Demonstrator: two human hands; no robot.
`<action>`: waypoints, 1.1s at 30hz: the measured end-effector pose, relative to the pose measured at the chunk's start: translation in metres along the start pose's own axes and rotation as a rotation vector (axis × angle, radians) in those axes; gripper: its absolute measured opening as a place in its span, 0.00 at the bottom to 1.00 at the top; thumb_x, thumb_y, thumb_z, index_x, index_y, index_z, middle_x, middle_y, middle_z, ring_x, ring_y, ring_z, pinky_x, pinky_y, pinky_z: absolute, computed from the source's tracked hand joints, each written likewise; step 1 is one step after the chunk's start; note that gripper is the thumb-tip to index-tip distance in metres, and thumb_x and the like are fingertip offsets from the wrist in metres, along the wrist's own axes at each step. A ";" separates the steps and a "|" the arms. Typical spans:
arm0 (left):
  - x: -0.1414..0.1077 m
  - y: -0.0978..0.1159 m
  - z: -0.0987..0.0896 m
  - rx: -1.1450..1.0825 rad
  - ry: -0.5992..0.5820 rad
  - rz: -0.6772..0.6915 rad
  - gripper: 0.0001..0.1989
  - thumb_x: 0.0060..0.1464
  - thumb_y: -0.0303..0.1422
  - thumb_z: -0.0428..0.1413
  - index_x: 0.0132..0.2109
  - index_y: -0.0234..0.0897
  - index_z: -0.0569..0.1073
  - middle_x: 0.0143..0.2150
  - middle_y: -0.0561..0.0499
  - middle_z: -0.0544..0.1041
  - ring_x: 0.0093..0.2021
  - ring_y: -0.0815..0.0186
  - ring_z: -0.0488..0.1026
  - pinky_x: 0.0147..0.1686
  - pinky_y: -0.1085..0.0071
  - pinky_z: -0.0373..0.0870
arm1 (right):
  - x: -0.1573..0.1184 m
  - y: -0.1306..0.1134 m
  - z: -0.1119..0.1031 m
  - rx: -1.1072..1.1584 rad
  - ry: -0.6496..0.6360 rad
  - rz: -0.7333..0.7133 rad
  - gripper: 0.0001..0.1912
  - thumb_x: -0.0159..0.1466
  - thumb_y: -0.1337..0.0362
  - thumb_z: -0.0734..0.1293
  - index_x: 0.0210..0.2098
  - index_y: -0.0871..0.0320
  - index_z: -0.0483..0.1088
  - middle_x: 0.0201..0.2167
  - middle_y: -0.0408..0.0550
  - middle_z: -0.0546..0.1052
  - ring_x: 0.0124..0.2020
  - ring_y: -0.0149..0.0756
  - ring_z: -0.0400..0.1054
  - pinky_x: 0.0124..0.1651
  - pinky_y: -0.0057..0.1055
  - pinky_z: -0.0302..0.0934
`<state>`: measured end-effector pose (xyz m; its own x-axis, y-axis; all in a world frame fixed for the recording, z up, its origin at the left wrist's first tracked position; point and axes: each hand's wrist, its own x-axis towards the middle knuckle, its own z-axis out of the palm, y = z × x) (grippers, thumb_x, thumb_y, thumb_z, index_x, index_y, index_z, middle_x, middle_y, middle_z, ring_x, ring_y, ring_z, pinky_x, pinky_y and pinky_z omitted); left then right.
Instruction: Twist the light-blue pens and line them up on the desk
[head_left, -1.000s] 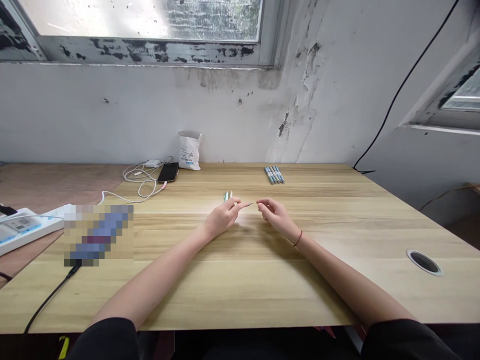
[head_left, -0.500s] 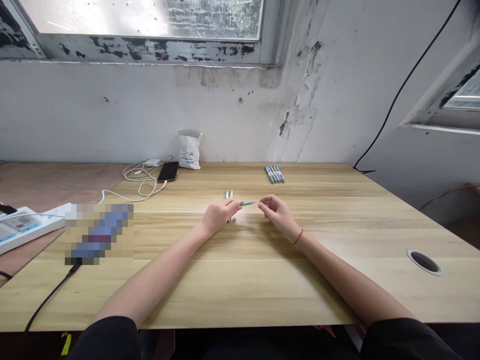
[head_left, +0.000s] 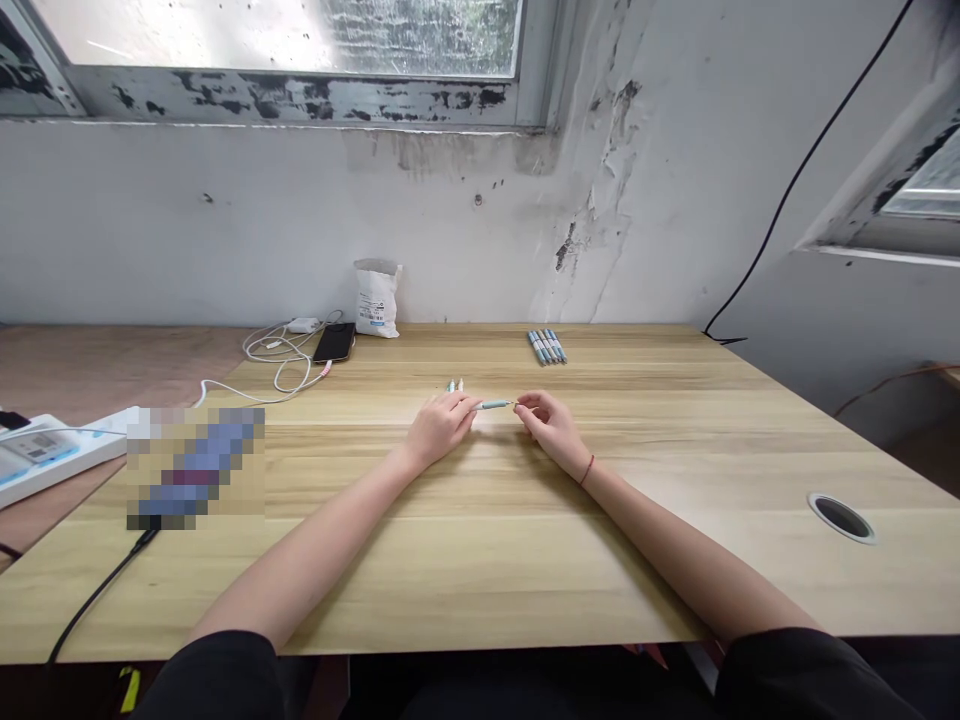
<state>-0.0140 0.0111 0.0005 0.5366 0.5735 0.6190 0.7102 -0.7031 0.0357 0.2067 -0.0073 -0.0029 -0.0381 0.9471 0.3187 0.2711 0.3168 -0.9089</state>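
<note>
Near the middle of the wooden table, my left hand grips a light blue-and-white pen, which lies level with its thin tip toward the right. My right hand is at that tip, thumb and fingertips pinched together; whatever they hold is too small to make out. Just beyond my left hand, the ends of two more pens show, their other parts hidden by the hand. A row of several blue-and-white pens lies side by side farther back.
At the back left are a white packet, a black phone and white cables. A power strip lies at the left, beside a blurred-out object. A round cable hole is at the right.
My right fingertips have come slightly closer to the pen tip. The pen has turned a little, showing more white near my left fingers. The whole view has shifted slightly.
</note>
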 end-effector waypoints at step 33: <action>-0.021 -0.003 -0.018 -0.011 -0.007 -0.097 0.12 0.61 0.34 0.48 0.50 0.44 0.71 0.43 0.50 0.73 0.42 0.66 0.69 0.41 0.69 0.60 | -0.011 -0.008 0.009 -0.207 -0.084 -0.216 0.13 0.63 0.54 0.60 0.38 0.56 0.68 0.24 0.44 0.72 0.21 0.31 0.64 0.25 0.29 0.60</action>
<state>-0.0357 -0.0062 0.0013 0.4687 0.6422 0.6065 0.7542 -0.6484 0.1038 0.1968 -0.0201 -0.0020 -0.1928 0.8629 0.4672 0.4383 0.5017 -0.7458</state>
